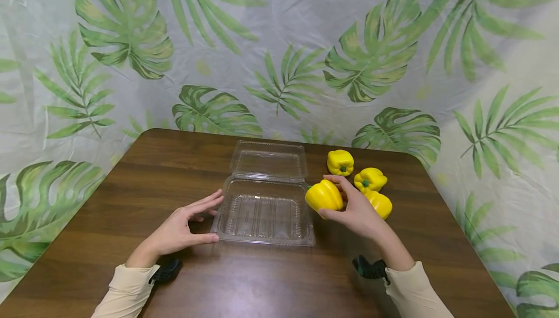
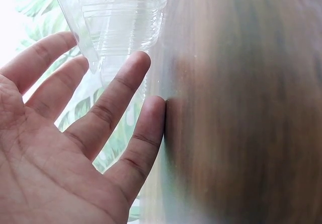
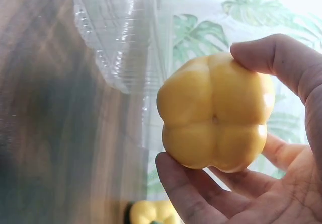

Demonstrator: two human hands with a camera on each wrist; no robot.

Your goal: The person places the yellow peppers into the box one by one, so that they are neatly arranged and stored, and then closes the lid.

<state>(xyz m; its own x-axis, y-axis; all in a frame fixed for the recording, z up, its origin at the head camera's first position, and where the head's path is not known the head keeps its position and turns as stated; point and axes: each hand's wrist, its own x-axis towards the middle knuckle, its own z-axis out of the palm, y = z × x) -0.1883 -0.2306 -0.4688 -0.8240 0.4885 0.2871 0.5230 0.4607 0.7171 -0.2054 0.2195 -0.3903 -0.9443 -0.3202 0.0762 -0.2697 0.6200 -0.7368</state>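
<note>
A clear plastic clamshell container lies on the table, its lid folded back behind it. My right hand grips a yellow bell pepper between thumb and fingers, just right of the tray's right rim. In the right wrist view the bottom of that bell pepper faces the camera, raised off the table. At the tray's left rim, my left hand has its fingers and thumb spread, fingertips right at the edge. The left wrist view shows the left hand's fingers extended beside the container wall.
Three more yellow bell peppers stand to the right: one at the back, one in the middle, and one partly hidden behind the right hand. The brown wooden table ends at a leaf-print curtain.
</note>
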